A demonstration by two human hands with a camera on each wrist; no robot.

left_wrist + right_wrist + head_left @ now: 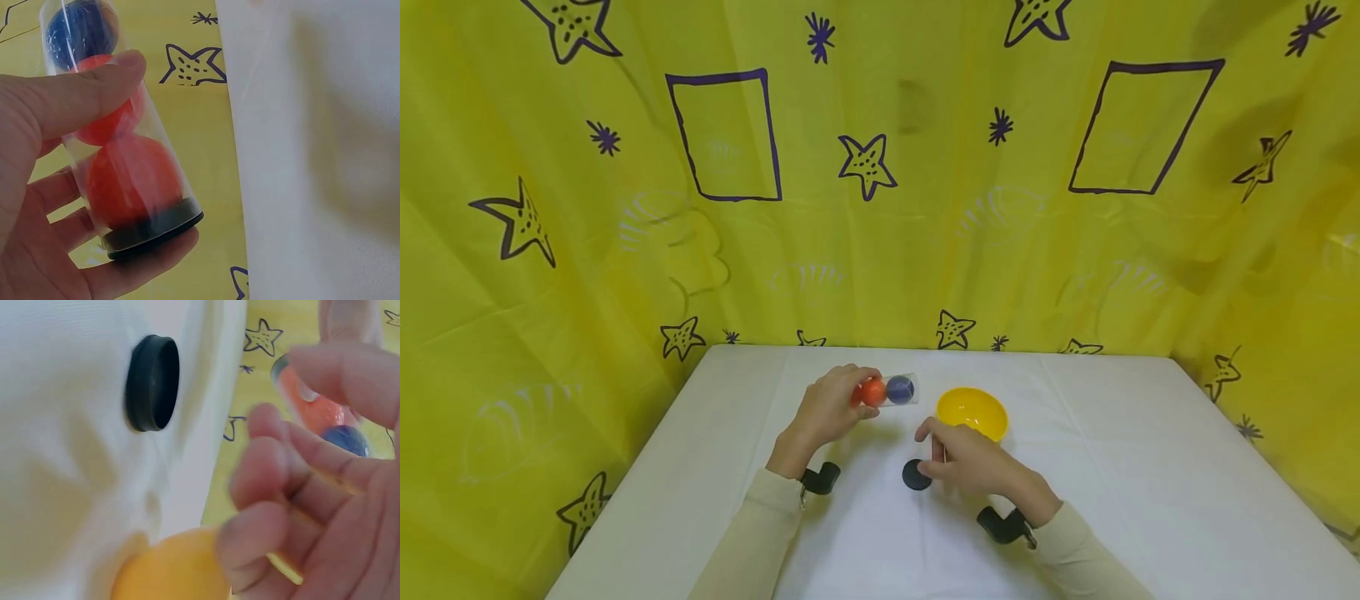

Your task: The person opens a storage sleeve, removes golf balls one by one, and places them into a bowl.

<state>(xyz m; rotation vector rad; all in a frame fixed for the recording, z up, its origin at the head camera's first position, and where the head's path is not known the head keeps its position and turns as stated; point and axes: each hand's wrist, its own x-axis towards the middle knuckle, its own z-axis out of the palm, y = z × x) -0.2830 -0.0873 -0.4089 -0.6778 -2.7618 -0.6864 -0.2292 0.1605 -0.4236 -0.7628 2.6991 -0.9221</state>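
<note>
Tube of clear plastic [152,128] points left to right, gripped by the left hand [835,404]. The round black plastic cap [914,477] lies just left of the loose, empty right hand [976,460], the nearer one

White table [1112,467] bears yellow bowl [972,407]; black cap [914,475] too.

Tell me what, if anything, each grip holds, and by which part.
The left grip holds the clear tube by its side, thumb across it and fingers behind, near its black end cap. The right grip holds nothing.
</note>
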